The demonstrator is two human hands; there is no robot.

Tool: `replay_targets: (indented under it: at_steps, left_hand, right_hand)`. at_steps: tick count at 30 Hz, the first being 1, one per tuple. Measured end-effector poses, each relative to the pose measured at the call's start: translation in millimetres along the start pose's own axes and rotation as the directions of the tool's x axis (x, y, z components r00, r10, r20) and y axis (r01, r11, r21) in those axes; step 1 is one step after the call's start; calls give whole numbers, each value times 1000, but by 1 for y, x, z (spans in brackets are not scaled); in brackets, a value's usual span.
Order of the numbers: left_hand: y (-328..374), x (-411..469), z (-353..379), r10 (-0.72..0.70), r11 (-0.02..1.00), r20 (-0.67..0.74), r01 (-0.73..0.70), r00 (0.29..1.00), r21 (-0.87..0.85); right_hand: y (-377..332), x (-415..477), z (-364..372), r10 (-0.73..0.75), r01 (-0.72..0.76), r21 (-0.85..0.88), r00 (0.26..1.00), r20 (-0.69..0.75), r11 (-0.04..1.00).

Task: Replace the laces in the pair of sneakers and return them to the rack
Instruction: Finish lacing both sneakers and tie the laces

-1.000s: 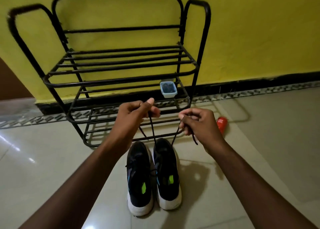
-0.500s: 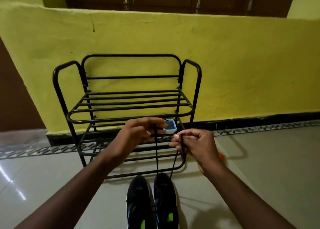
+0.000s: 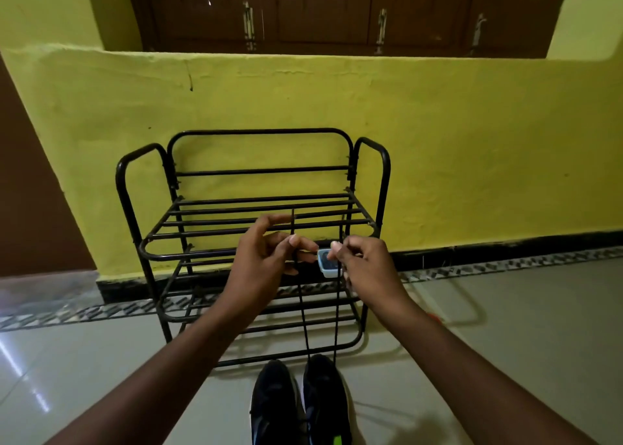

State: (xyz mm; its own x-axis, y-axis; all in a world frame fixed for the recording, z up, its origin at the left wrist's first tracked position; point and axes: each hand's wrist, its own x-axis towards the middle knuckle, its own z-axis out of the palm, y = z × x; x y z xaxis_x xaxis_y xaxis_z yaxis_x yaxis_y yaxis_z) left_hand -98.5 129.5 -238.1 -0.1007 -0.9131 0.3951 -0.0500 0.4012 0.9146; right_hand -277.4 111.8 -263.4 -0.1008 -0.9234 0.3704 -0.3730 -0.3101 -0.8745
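Note:
Two black sneakers stand side by side on the floor at the bottom edge, the left sneaker [image 3: 272, 400] and the right sneaker [image 3: 325, 397], toes toward the black metal shoe rack [image 3: 256, 205]. A black lace [image 3: 303, 313] rises in two taut strands from the right sneaker. My left hand [image 3: 266, 259] pinches one strand between thumb and fingers, its tip sticking up above the hand. My right hand [image 3: 362, 262] pinches the other strand. Both hands hover in front of the rack's shelves.
A small white tub [image 3: 327, 266] with dark contents sits on the rack's middle shelf, partly behind my fingers. The yellow wall [image 3: 472, 141] stands behind the rack, with brown shutters [image 3: 337, 9] above. A bit of a red object [image 3: 435, 316] shows beside my right forearm.
Both hands have pulled the lace ends upward, so the strands are longer and taut. The view has tilted up, and the sneakers have slid to the bottom edge.

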Motion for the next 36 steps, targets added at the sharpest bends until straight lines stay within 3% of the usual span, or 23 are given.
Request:
replay_targets:
  at_steps: [7, 13, 21, 29, 36]
  left_hand:
    - [0, 6, 9, 29, 998, -54, -26, 998, 65]
    - [0, 15, 8, -99, 994, -116, 93, 988, -54]
    - [1, 13, 8, -122, 991, -122, 113, 985, -76]
    - [5, 9, 13, -171, 977, -128, 151, 977, -150]
    - [6, 8, 16, -226, 958, -137, 194, 965, -210]
  right_hand:
    - [-7, 6, 4, -90, 95, 71, 993, -74, 993]
    - [-14, 5, 7, -145, 157, 86, 981, -128, 984]
    - [-15, 6, 10, -205, 218, 29, 951, -231, 976]
    - [-26, -1, 10, -125, 198, 189, 933, -338, 962]
    - [-26, -4, 9, -109, 193, 218, 932, -347, 957]
